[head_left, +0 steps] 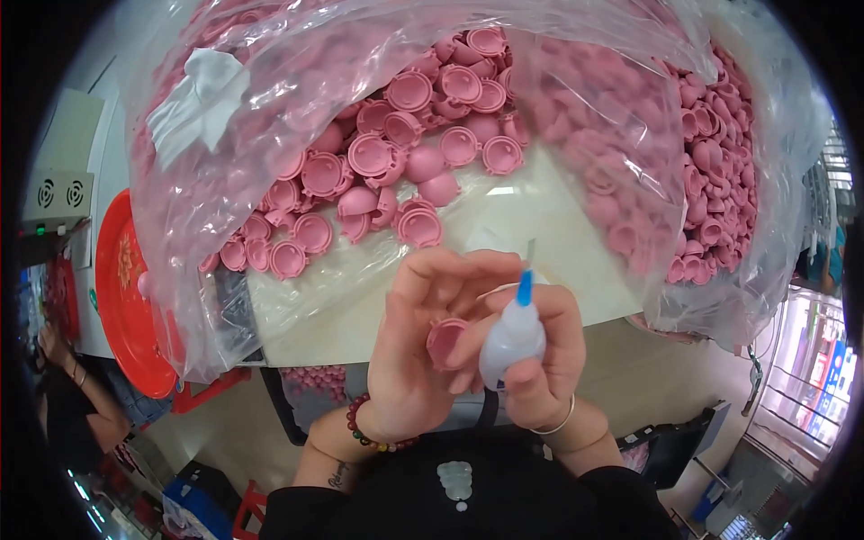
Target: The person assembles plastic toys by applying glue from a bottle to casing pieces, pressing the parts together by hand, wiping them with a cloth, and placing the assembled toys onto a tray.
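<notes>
A white squeeze bottle (510, 344) with a blue nozzle is sitting gripped in the right hand (540, 360), its fingers closing around it. Beside it, the left hand (418, 346) is pinching a pink plastic cap (444, 343) above the desk (540, 225), near the clear bag of pink caps (396, 144).
</notes>
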`<state>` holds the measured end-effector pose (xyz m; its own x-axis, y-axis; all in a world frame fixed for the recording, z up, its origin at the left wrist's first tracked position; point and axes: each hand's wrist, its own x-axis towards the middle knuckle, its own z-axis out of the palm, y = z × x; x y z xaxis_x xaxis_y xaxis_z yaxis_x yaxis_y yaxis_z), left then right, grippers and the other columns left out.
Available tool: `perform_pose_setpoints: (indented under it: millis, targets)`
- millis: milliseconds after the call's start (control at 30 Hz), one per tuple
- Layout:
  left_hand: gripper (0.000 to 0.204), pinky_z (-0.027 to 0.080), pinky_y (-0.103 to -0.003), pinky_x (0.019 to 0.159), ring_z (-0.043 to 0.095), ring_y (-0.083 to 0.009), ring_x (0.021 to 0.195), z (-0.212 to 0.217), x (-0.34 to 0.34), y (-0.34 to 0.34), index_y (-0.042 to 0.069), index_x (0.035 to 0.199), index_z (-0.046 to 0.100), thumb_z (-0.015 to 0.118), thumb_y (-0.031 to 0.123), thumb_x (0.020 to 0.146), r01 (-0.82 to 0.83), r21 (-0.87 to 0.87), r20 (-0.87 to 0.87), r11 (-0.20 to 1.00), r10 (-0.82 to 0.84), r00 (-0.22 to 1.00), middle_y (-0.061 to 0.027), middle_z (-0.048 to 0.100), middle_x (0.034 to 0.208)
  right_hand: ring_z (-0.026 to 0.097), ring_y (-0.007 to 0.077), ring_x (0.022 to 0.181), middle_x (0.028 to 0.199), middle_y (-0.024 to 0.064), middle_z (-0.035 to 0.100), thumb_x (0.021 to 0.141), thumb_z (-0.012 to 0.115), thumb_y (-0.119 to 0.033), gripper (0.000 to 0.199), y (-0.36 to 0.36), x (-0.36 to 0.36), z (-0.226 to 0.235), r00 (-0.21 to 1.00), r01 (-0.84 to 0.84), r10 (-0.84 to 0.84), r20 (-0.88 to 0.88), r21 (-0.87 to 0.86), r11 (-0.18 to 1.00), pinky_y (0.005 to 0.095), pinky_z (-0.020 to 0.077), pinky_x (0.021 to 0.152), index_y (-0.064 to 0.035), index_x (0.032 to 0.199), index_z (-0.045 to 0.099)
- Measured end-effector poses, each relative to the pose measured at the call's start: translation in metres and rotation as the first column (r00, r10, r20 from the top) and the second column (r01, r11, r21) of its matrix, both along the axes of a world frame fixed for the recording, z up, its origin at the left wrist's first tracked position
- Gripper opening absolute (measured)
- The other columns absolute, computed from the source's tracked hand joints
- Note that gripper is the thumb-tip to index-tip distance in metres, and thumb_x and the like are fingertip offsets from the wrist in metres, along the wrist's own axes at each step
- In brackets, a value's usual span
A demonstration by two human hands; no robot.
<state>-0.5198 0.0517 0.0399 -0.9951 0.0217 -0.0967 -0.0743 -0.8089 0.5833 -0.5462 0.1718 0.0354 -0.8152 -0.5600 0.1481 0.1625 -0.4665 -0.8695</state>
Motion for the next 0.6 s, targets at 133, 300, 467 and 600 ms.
perform_pose_setpoints:
  millis: [133,300,467,600]
  targets:
    - [0.046,0.044,-0.026,0.078,0.041,-0.0233,0.114,-0.014,0.004,-0.004,0.005,0.121,0.028,0.045,0.033,0.089,-0.014,-0.089,-0.208,0.996,-0.005,0.978,-0.0179,0.035,0.128,0.056,0.0142,0.063,0.082,0.018,0.059,0.087,0.049,-0.034,0.047,0.002,0.002,0.004,0.974,0.226,-0.226,-0.013,0.015,0.974,0.0232,0.0478,0.056,0.0006,0.113,0.028]
    - [0.054,0.042,-0.031,0.087,0.047,-0.0232,0.11,-0.016,0.012,-0.017,-0.003,0.121,0.036,0.063,0.003,0.075,-0.104,-0.394,-0.256,0.913,-0.001,0.967,-0.0194,0.045,0.121,0.051,0.0164,0.043,0.063,0.0113,0.056,0.082,0.043,-0.056,0.063,-0.001,0.0,0.018,0.94,0.341,-0.337,-0.057,0.236,0.91,0.0232,0.0427,0.04,-0.0023,0.11,0.028]
    - [0.049,0.044,-0.033,0.086,0.053,-0.0227,0.103,-0.015,0.008,-0.021,-0.008,0.114,0.045,0.064,-0.009,0.069,-0.067,-0.469,-0.294,0.881,-0.085,0.952,-0.0202,0.051,0.115,0.05,0.0161,0.044,0.06,0.0113,0.055,0.082,0.044,-0.055,0.062,-0.005,0.001,0.018,0.938,0.346,-0.337,-0.077,0.205,0.916,0.0241,0.0434,0.043,-0.001,0.11,0.028]
    - [0.051,0.047,-0.031,0.08,0.056,-0.0204,0.095,-0.015,0.011,-0.018,-0.002,0.11,0.045,0.073,0.009,0.069,-0.104,-0.465,-0.195,0.879,0.013,0.981,-0.0214,0.053,0.111,0.042,0.0122,0.043,0.058,0.0061,0.047,0.08,0.048,-0.056,0.063,0.011,-0.007,0.01,0.87,0.492,-0.46,-0.176,0.289,0.821,0.0234,0.0349,0.042,-0.0007,0.106,0.035]
